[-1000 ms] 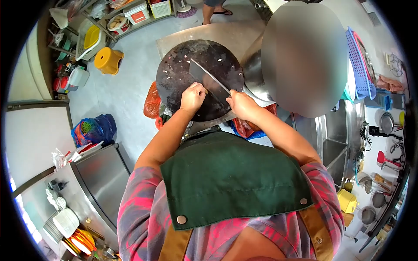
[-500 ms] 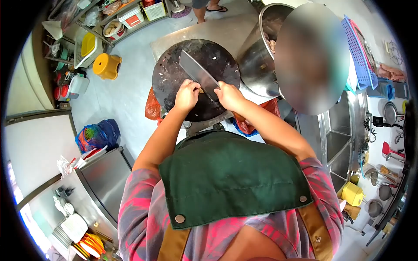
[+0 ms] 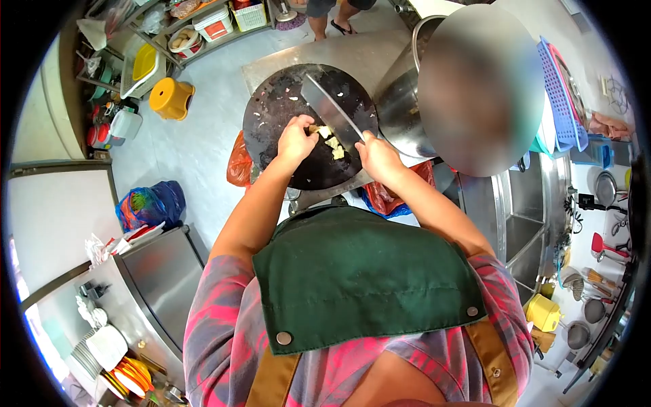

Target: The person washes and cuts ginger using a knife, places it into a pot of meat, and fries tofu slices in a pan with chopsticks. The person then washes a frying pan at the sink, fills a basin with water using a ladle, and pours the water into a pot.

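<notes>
My right hand [image 3: 380,157] is closed round the handle of a cleaver [image 3: 332,108], whose broad blade slants up and left over a round dark chopping board [image 3: 271,102]. Near the board's middle, my left hand [image 3: 297,139] pinches a small brownish piece of food [image 3: 314,128], left of the blade. Pale yellow cut pieces [image 3: 336,148] lie between the left hand and the cleaver. Small light scraps are scattered on the board's upper part.
A tall steel pot [image 3: 400,102] stands right of the board. Beneath the board is a steel table [image 3: 271,64]; red bags [image 3: 239,163] hang beside it. A yellow stool [image 3: 171,99] is on the floor at left. Another person's legs [image 3: 317,26] show at the top.
The cleaver has shifted right, away from my left hand, and the pale cut pieces now show. The view has shifted slightly, and more of the other person's legs is visible.
</notes>
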{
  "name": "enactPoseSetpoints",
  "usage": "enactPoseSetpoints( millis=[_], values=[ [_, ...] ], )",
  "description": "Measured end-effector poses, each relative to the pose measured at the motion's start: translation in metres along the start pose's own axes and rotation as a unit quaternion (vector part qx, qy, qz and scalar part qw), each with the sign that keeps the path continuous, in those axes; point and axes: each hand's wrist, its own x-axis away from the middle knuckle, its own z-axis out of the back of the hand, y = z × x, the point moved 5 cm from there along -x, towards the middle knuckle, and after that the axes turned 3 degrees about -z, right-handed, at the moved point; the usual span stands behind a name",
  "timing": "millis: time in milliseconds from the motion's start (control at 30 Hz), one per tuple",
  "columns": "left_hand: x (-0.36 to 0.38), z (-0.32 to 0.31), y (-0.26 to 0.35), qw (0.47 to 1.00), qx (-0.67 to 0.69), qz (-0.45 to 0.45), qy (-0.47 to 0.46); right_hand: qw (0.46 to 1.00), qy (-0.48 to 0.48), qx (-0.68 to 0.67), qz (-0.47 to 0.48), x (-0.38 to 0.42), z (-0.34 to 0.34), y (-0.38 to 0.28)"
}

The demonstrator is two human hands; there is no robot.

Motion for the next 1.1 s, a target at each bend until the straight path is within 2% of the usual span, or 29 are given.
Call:
enactPoseSetpoints(
  millis=[100,233,267,333,400,533,633,767,867,1000,1100],
  values=[
    [0.000,-0.004,-0.002,0.996,-0.057,-0.042,-0.051,1.000,0.021,0.006,0.005,0.000,0.006,-0.001],
    [0.027,0.003,0.009,0.977,-0.104,-0.039,-0.184,1.000,0.007,0.000,0.023,0.008,-0.002,-0.006],
    [0.035,0.004,0.009,0.979,-0.069,-0.113,-0.153,1.000,-0.003,-0.004,0.027,0.011,-0.005,-0.009],
    [0.043,0.008,0.011,0.981,-0.077,-0.152,-0.088,0.998,-0.043,0.003,0.034,0.013,-0.017,-0.014],
    [0.046,0.003,0.008,0.976,-0.107,-0.164,-0.091,0.997,-0.051,0.015,0.064,0.013,-0.025,-0.019],
    [0.043,-0.003,0.009,0.963,-0.132,-0.219,-0.080,0.996,-0.051,0.034,0.067,0.001,-0.031,-0.031],
    [0.039,0.001,0.011,0.964,-0.131,-0.217,-0.078,0.994,-0.077,0.054,0.052,-0.015,-0.051,-0.036],
    [0.043,-0.001,0.004,0.961,-0.143,-0.224,-0.075,0.992,-0.095,0.058,0.059,-0.005,-0.031,-0.050],
    [0.038,0.006,0.003,0.963,-0.128,-0.230,-0.057,0.993,-0.080,0.072,0.047,-0.018,-0.062,-0.039],
    [0.051,0.009,0.005,0.962,-0.086,-0.261,-0.008,0.992,-0.085,0.057,0.071,-0.011,-0.048,-0.046],
    [0.045,0.006,0.005,0.956,-0.103,-0.274,-0.026,0.994,-0.073,0.050,0.059,-0.011,-0.050,-0.041]
  ],
)
